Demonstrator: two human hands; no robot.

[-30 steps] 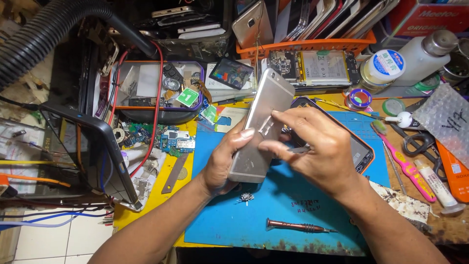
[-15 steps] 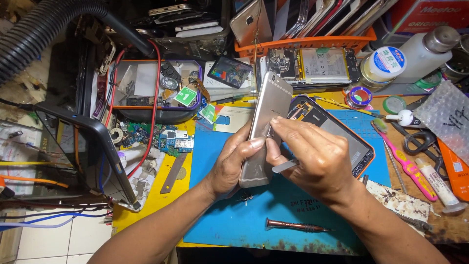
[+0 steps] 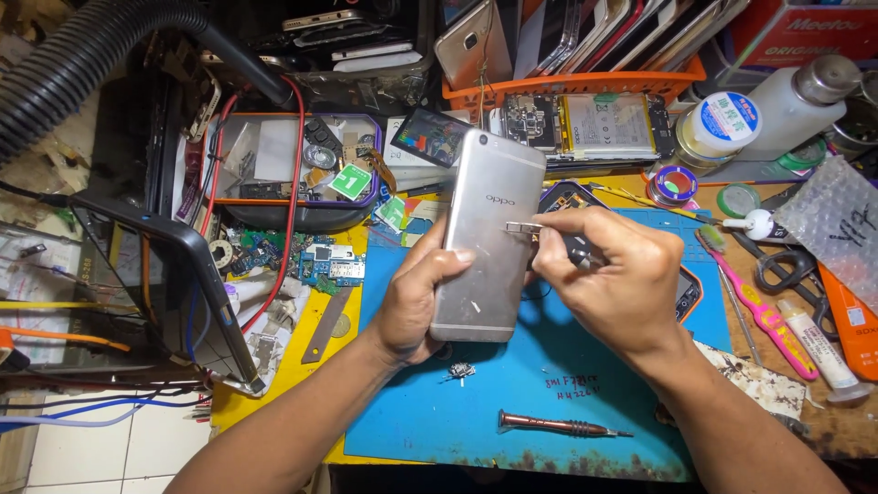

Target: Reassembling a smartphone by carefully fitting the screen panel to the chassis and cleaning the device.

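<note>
Head view: silver phone (image 3: 487, 240) held back-up over blue mat (image 3: 549, 384), clasped along its lower edge by left hand (image 3: 416, 297). Small metal tray (image 3: 522, 227) pinched at phone's side by right hand (image 3: 608, 284). Best kept level, pulled straight. Screwdriver (image 3: 562, 425) near.

A silver phone (image 3: 485, 242), back up and tilted, is held above the blue mat's (image 3: 549, 402) middle; a small metal tray (image 3: 523, 227) juts from its right edge.

A phone repair workbench: blue work mat (image 3: 549, 402), opened phones (image 3: 585, 128), loose circuit boards (image 3: 320, 265), screwdriver (image 3: 562, 424).
</note>
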